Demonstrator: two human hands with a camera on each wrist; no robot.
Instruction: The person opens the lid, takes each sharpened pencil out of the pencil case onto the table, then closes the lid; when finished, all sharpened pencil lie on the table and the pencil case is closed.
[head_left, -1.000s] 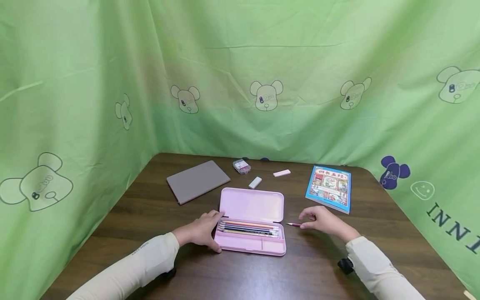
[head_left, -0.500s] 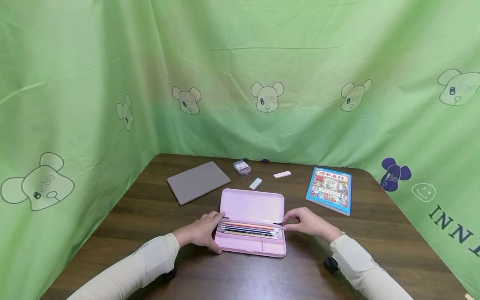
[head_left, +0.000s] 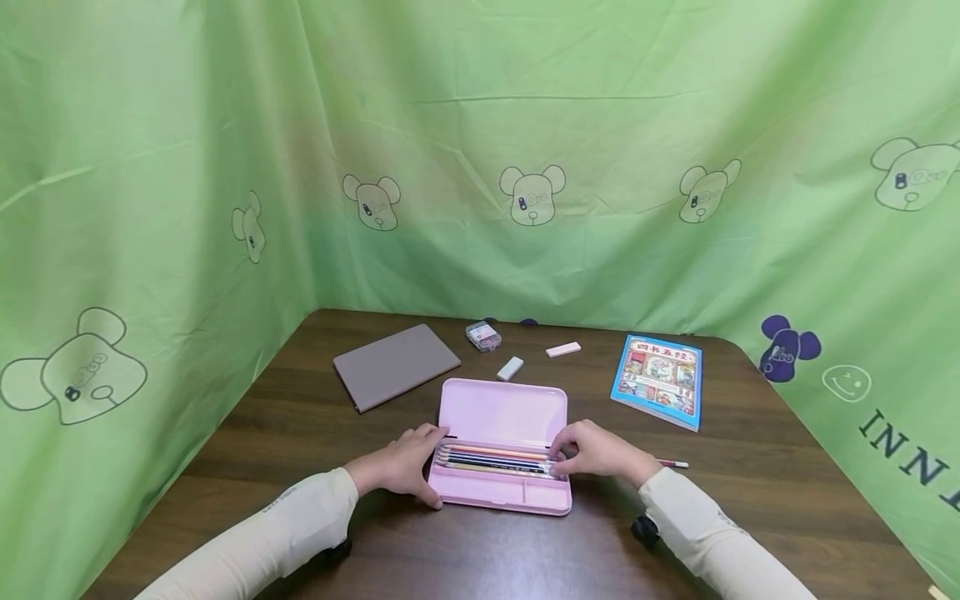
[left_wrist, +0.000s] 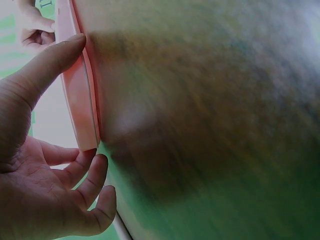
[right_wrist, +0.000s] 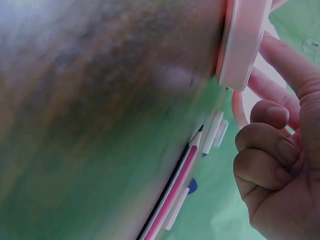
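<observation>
A pink pencil case (head_left: pixel 503 410) lies with its lid raised, several pencils (head_left: pixel 495 457) side by side in its long rear compartment. At the case's left end my left hand (head_left: pixel 401 460) grips it, thumb at the front edge and fingers farther back; the left wrist view shows this thumb (left_wrist: pixel 65 52) against the pink wall. My right hand (head_left: pixel 600 452) reaches over the right end, thumb and forefinger at the pencils' ends; whether they pinch one I cannot tell. Its other fingers (right_wrist: pixel 267 145) are curled. Beside it on the table lies a magenta pencil (right_wrist: pixel 172 195), partly behind the right wrist in the head view.
Behind the case are a grey-brown laptop-like slab (head_left: pixel 397 367), a small clear box (head_left: pixel 483 336), a white eraser (head_left: pixel 510 368) and a pink-and-white bar (head_left: pixel 563 349). A blue-edged book (head_left: pixel 658 379) lies at the right. Green curtains (head_left: pixel 480 267) surround the wooden table (head_left: pixel 315 417).
My right hand has moved left, from beside the magenta pencil's tip to over the case's right end. The pencil's far end now shows past the wrist. The left hand stays put.
</observation>
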